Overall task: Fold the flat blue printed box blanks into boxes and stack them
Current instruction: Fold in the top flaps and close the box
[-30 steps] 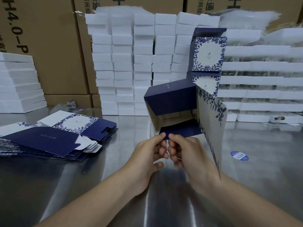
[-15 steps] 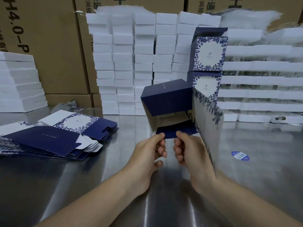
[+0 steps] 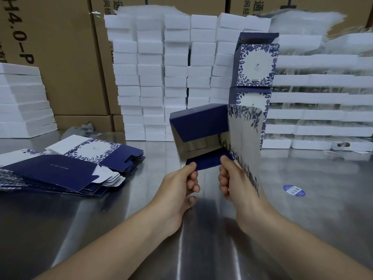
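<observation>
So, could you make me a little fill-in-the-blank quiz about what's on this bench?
The left hand and right hand both pinch the half-folded box by its dark blue ____.
The pile of flat blanks lies on the person's ____ side.
The finished boxes are stacked ____ high.
The oval sticker on the table is ____.
Missing: flap; left; two; blue.

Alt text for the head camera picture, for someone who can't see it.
A left hand and a right hand each pinch the dark flap of a half-folded blue printed box above a steel table. Flat blanks lie piled at left; two finished boxes stand stacked behind.
</observation>
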